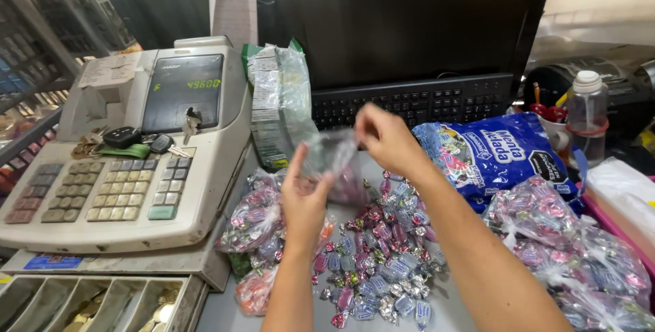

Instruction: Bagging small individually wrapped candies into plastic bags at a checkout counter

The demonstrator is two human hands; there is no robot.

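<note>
both forearms raised over loose wrapped candies (375, 264); left hand (303, 199) and right hand (385, 137) each pinch small clear plastic bag (334, 161), stretched between them.

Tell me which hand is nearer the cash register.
Left. The left hand is just right of the cash register, gripping a clear bag; the right hand is farther right, pinching the bag's top.

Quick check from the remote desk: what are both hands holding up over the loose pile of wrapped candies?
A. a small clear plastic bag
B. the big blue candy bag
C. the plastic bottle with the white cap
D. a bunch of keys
A: the left hand and right hand pinch a small clear plastic bag between them above the loose pile of wrapped candies; the big blue candy bag lies untouched to the right.
</note>
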